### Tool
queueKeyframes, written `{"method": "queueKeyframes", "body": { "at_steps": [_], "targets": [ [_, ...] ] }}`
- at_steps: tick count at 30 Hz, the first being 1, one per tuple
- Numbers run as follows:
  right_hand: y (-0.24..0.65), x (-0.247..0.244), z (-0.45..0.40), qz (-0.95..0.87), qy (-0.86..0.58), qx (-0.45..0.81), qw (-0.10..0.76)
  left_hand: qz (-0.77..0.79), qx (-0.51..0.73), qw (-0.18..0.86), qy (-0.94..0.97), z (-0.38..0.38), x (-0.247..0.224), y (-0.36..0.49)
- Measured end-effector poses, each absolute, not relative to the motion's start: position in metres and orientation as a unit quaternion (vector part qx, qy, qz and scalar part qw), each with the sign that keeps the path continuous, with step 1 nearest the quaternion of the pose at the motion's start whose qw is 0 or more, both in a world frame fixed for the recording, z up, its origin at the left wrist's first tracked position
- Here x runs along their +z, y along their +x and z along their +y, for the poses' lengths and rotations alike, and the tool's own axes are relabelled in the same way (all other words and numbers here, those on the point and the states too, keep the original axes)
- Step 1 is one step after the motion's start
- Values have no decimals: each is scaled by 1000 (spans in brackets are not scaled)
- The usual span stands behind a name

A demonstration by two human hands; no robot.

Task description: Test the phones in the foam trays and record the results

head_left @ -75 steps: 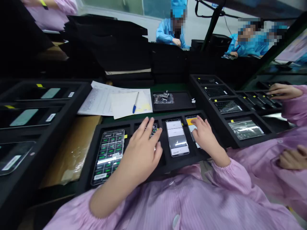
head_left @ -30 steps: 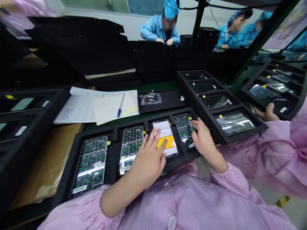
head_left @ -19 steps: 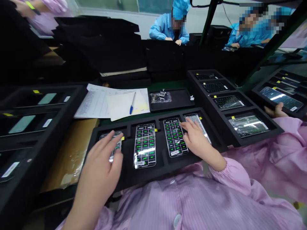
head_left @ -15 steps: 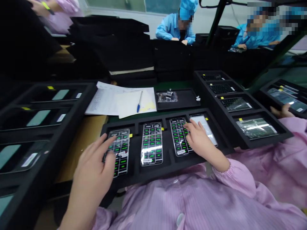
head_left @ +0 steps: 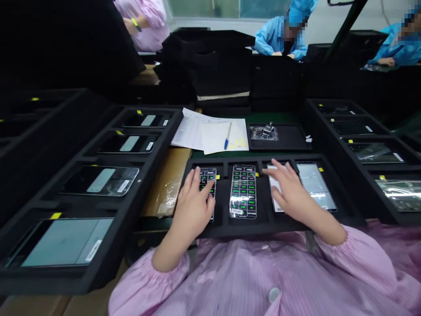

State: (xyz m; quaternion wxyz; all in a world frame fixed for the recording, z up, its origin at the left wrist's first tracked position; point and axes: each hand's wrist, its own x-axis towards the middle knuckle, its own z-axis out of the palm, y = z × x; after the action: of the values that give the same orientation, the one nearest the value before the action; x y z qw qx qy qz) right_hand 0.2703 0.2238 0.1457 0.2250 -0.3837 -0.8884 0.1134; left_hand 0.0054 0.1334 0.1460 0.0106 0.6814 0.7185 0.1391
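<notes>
A black foam tray (head_left: 226, 226) in front of me holds several phones in separate slots. My left hand (head_left: 195, 195) lies over the leftmost phone (head_left: 212, 172), its fingers apart and covering much of that screen, which shows a dark grid with green text. Beside it, a second phone (head_left: 243, 192) with the same kind of grid lies uncovered. Over the third phone (head_left: 276, 202), now with a white screen, my right hand (head_left: 287, 188) is spread, fingertips at the screen or just above it. The rightmost phone (head_left: 317, 186) shows a pale screen, close to my right hand.
To the left, a tray (head_left: 131, 193) holds more phones; another tray (head_left: 358, 169) stands on the right. Behind are papers (head_left: 187, 131) with a blue pen (head_left: 227, 137), and a small black tray (head_left: 296, 138) with a plastic bag (head_left: 263, 132). Co-workers sit beyond black stacks (head_left: 223, 66).
My view has swung left. The third phone's screen has gone from the green-text grid to white. My left hand has shifted farther over the leftmost phone; my right hand remains by the third.
</notes>
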Motion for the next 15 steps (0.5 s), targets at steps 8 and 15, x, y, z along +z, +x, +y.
{"method": "queueKeyframes", "body": {
  "at_steps": [8, 15],
  "targets": [
    [378, 135, 290, -800, -570, -29, 185, 744, 104, -1, 661, 172, 157, -27],
    [383, 107, 310, -796, -583, -42, 157, 758, 87, 41, 645, 204, 139, -40]
  ]
}}
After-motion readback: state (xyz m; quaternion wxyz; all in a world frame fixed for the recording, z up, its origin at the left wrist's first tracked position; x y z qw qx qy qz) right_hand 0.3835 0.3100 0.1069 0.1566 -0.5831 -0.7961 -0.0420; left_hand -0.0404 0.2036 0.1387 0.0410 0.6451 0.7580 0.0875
